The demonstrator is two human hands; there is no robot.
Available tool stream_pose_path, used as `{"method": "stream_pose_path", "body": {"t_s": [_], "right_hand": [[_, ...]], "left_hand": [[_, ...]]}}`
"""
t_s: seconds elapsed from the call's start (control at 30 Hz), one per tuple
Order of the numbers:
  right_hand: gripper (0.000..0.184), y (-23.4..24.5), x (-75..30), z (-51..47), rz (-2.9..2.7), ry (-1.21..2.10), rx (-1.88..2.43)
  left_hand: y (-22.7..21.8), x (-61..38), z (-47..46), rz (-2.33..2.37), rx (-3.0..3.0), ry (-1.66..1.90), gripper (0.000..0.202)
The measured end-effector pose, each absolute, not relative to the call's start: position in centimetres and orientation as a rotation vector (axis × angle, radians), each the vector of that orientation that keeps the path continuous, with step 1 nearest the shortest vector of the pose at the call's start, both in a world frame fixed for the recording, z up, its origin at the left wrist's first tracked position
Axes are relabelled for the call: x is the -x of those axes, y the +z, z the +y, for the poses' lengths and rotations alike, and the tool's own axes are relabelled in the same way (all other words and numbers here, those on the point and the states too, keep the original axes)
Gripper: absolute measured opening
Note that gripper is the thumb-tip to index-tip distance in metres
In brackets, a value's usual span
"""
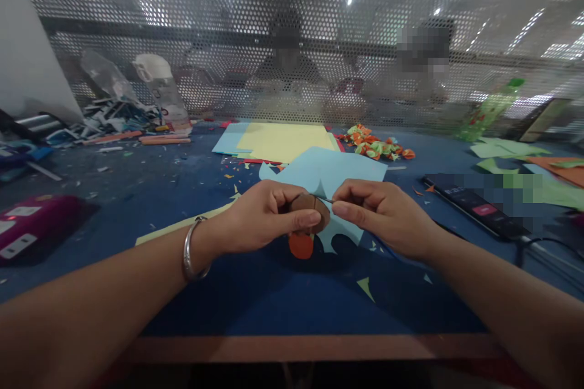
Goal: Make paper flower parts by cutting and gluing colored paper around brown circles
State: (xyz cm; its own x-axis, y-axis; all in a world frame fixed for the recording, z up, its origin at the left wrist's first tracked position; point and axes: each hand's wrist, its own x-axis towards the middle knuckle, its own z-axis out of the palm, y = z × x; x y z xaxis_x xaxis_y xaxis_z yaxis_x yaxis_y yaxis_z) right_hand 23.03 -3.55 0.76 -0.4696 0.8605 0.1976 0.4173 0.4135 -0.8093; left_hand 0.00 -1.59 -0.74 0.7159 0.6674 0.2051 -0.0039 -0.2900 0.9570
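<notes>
My left hand (255, 216), with a silver bangle at the wrist, grips a round brown disc (323, 214) between thumb and fingers. A thin dark cord (325, 199) runs over the top of the disc toward the right. Its other end is pinched between thumb and forefinger of my right hand (387, 216). Just below the disc shows an orange paper circle (301, 246); whether it touches the disc I cannot tell. Behind both hands lies a cut sheet of light blue paper (347, 167).
Yellow paper sheets (287, 141) and crumpled orange and green paper pieces (378, 143) lie farther back. A phone (474, 206) with a cable is at right, a magenta power strip (39, 225) at left. A bottle (166, 91) stands before a perforated metal screen (219, 42).
</notes>
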Motion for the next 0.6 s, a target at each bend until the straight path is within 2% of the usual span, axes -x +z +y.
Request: {"method": "stream_pose_path", "body": {"t_s": [0.23,0.6], "right_hand": [[0.035,0.42,-23.12,-3.58,-2.021,0.98,1.09],[0.036,-0.04,-23.2,-3.56,-1.949,1.092,1.093]], "left_hand": [[-0.73,0.14,-1.46,0.548,-1.736,0.675,0.042],[-0.6,-0.36,-1.66,0.61,-1.758,0.708,0.035]]}}
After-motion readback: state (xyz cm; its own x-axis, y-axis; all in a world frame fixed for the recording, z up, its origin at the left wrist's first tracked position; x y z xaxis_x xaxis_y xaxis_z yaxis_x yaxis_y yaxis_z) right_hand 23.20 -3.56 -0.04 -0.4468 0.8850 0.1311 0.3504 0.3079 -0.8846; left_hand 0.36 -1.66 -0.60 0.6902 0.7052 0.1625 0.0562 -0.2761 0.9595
